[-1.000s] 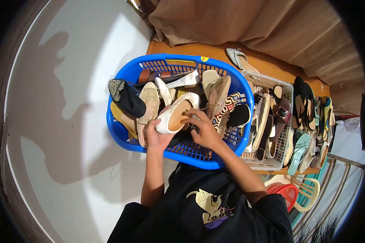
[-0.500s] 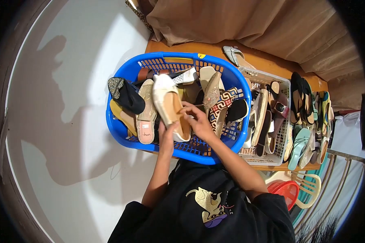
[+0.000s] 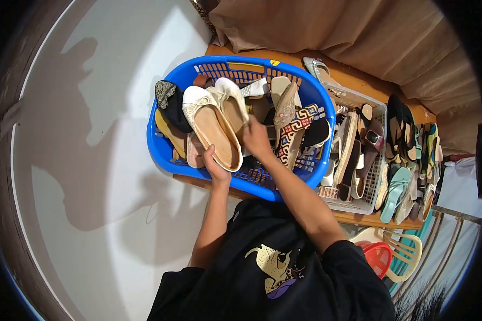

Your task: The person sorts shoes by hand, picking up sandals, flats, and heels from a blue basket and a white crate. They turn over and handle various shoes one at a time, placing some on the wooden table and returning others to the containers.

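Note:
My left hand [image 3: 218,168] is closed around the heel of a cream ballet flat [image 3: 215,131] with a bow on its toe, the opening facing up. Right beside it, partly behind, is a matching cream flat [image 3: 233,109], and my right hand [image 3: 257,140] is closed on its side. Both shoes are held over a blue laundry basket [image 3: 262,192] full of assorted footwear. Near them in the basket lie a black shoe with a patterned toe [image 3: 168,95], a pink-soled slipper [image 3: 195,151], a geometric-patterned shoe [image 3: 292,142] and a beige embroidered shoe [image 3: 283,111].
A white plastic basket [image 3: 384,134] packed with shoes stands to the right on the wooden table [image 3: 294,58]. Further right are several sandals, including a mint pair [image 3: 396,195]. A red plastic container [image 3: 377,258] and a cream chair [image 3: 411,257] are below. Brown curtain [image 3: 326,27] hangs behind.
The two cream flats, earlier stacked together, are now apart side by side. My left hand holds one tilted to the left; my right hand has moved onto the other.

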Demonstrator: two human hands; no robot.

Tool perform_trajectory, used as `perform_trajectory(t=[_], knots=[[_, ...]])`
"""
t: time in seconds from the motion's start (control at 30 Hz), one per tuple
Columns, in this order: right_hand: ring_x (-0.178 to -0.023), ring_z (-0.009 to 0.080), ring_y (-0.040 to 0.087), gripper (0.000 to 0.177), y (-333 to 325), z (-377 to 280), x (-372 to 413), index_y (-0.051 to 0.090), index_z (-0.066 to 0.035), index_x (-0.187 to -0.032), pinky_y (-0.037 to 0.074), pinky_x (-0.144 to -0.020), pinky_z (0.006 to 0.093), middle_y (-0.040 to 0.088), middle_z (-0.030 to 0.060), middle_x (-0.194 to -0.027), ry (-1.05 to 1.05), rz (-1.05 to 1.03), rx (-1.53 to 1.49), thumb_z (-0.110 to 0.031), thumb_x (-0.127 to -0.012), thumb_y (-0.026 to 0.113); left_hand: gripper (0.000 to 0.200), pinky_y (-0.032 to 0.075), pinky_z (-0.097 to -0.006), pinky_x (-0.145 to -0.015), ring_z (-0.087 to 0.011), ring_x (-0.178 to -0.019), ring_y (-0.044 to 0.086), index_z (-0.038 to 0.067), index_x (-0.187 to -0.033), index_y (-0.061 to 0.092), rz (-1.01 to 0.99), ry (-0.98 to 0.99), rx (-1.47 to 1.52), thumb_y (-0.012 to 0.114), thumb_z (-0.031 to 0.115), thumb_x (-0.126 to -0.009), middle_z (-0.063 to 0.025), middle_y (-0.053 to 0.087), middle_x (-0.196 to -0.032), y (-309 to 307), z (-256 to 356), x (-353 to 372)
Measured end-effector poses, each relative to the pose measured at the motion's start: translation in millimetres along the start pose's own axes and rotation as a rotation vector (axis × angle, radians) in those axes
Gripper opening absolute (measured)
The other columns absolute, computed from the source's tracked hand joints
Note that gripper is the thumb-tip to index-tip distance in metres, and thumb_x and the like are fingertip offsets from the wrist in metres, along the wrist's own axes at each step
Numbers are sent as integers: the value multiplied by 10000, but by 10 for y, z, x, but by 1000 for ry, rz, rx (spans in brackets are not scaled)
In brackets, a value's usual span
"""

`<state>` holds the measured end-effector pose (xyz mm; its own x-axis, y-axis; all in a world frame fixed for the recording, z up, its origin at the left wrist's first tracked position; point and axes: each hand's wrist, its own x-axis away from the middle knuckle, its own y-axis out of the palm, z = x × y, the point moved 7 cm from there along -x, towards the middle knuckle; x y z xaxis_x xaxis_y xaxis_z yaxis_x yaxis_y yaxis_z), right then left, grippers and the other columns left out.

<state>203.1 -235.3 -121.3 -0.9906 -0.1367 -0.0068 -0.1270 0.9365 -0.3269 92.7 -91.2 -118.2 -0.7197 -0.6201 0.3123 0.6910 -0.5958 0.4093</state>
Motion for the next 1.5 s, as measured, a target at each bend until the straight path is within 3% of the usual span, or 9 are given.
perform_trajectory(t=[0.17, 0.2, 0.23, 0.33, 0.57, 0.87, 1.07, 1.33, 1.5], knots=[[-832, 459, 689, 339, -1014, -526, 373, 620, 66, -1206, 511, -779, 517, 668, 312, -869, -140, 223, -48, -99, -948, 475, 601, 482, -431, -1060, -305, -1230, 614, 10, -1443, 466, -122, 2, 88, 511, 314, -927, -170, 609, -1333, 55, -74, -5], [-795, 366, 689, 350, -1140, -428, 476, 626, 68, -1211, 510, -770, 460, 657, 290, -852, 96, 135, -83, -127, -961, 478, 607, 488, -430, -1057, -309, -1217, 622, 12, -1445, 464, -206, 2, 57, 511, 297, -911, -170, 616, -1319, 59, -177, -19], [-785, 246, 664, 363, -1302, -487, 577, 620, 61, -1245, 505, -756, 388, 688, 209, -864, 9, 144, -142, -141, -974, 488, 615, 493, -430, -1054, -313, -1203, 630, 14, -1448, 461, -291, 0, 24, 511, 281, -896, -171, 623, -1305, 156, -206, 52], [-978, 130, 617, 364, -1661, -447, 885, 609, 11, -1315, 478, -883, 284, 694, 57, -1097, 122, 124, -501, -162, -1009, 512, 734, 392, -398, -1150, -289, -1323, 523, 14, -1489, 418, -419, -69, 43, 516, 161, -777, -162, 533, -1410, 654, -134, 672], [-1162, 186, 588, 528, -2521, -192, 1569, 454, 29, -1452, 450, -1020, 319, 617, 130, -1314, 60, 255, -440, -59, -946, 579, 880, 306, -370, -1196, -264, -1396, 439, 4, -1580, 302, -785, -99, -108, 515, 71, -729, -150, 457, -1506, 1501, -518, 1587], [-1212, 307, 584, 559, -3481, 582, 2096, 439, 9, -1458, 414, -1068, 370, 604, 205, -1324, 177, 383, -185, -65, -904, 429, 748, 280, -350, -1195, -258, -1376, 445, -28, -1511, 387, -819, -146, -235, 478, 127, -784, -142, 495, -1475, 1973, -1474, 2297], [-1331, 338, 479, 580, -3578, 1118, 2213, 401, -2, -1494, 335, -1143, 371, 514, 223, -1415, 196, 179, -269, -116, -926, 376, 581, 387, -353, -1132, -257, -1282, 554, -31, -1424, 502, -667, -261, -272, 443, 213, -901, -147, 582, -1384, 1444, -2501, 2041], [-1468, 275, 337, 715, -3465, 1550, 2321, 217, -12, -1601, 228, -1219, 353, 391, 179, -1555, 273, -114, -325, -129, -940, 462, 610, 323, -352, -1182, -265, -1395, 475, -60, -1516, 436, -670, -64, -406, 427, 201, -964, -187, 516, -1500, 1438, -2507, 2139], [-1486, 294, 368, 987, -3460, 1407, 2237, 155, -24, -1639, 283, -1210, 358, 396, 218, -1584, 148, -56, -295, -88, -790, 656, 606, 330, -346, -1179, -261, -1391, 483, -64, -1529, 422, -662, -1, -536, 418, 219, -992, -193, 523, -1504, 1650, -2182, 2342]])
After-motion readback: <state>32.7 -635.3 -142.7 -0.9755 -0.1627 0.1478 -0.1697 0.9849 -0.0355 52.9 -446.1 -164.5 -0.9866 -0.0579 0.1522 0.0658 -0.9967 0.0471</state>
